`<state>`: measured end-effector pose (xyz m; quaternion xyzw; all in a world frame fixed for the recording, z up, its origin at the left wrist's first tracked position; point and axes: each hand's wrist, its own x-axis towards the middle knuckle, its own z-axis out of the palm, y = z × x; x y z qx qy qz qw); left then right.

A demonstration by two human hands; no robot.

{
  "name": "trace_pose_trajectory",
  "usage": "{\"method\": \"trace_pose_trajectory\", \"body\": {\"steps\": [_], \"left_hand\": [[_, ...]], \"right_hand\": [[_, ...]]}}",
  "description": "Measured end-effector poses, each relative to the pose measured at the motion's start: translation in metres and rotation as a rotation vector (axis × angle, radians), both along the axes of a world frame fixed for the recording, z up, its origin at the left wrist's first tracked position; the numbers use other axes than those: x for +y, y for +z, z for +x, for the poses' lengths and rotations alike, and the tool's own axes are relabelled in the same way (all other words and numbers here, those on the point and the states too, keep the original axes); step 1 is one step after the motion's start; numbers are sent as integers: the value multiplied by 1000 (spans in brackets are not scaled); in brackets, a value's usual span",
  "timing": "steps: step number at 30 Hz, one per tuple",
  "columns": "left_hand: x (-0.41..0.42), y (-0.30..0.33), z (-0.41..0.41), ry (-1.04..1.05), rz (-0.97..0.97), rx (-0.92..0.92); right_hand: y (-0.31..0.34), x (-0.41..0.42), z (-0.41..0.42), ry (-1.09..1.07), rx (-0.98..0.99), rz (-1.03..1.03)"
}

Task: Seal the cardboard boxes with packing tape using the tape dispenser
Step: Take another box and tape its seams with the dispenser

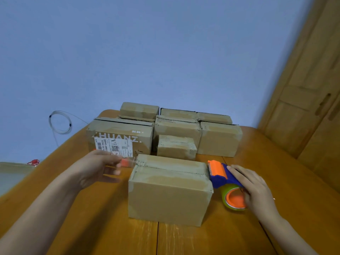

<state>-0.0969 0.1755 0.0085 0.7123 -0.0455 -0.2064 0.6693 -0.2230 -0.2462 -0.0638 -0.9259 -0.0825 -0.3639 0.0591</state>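
Observation:
A closed cardboard box point(169, 192) stands at the front middle of the wooden table point(276, 181), with a seam running along its top. My right hand point(255, 190) grips the blue and orange tape dispenser point(223, 178), whose orange roller end touches the box's top right edge. The green tape roll point(225, 196) hangs beside the box's right side. My left hand point(97, 168) is blurred, its fingers stretched toward the box's left end and apart from it. A small orange object point(124, 162) shows just past its fingertips; whether the hand touches it is unclear.
Several more cardboard boxes stand behind, among them a large labelled one point(119, 138) at the left and a small one point(175, 147) right behind the front box. A coiled cable point(59, 122) hangs on the blue wall. A wooden door point(312, 89) is at the right.

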Motion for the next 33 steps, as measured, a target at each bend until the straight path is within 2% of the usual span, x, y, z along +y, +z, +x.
{"method": "trace_pose_trajectory", "body": {"steps": [3, 7, 11, 13, 15, 17, 19, 21, 23, 25, 29, 30, 33], "left_hand": [[-1, -12, 0, 23, 67, -7], [-14, -37, -11, 66, 49, 31], [-40, -59, -29, 154, 107, -68], [-45, -64, -33, 189, 232, -141], [-41, -60, -33, 168, 451, -204], [-36, -47, -32, 241, 536, -318], [-34, -29, -33, 286, 467, -428], [-42, -10, -38, 229, 324, -417], [-53, 2, -42, 116, 286, -389], [-62, 8, -36, 63, 448, -433], [-75, 9, -20, -10, 1064, -643], [-82, 8, -21, -46, 1118, -726], [-107, 3, -31, -263, 1011, -937]], "right_hand": [[-3, 2, -1, -1, -4, 11], [-7, 4, -2, -7, 35, 76], [-11, 7, -3, -19, 21, 111], [-12, 10, -4, -20, -1, 123], [-14, 14, -4, -31, -3, 131], [-14, 17, -5, -49, -9, 154], [-14, 20, -6, -65, -10, 169], [-17, 26, -7, -77, -24, 183], [-20, 40, -5, -89, -43, 201], [-20, 59, -4, -111, -50, 235], [-25, 96, -4, -62, -31, 305], [-28, 105, -5, -50, -16, 332], [-35, 125, -6, -39, 28, 402]]}}
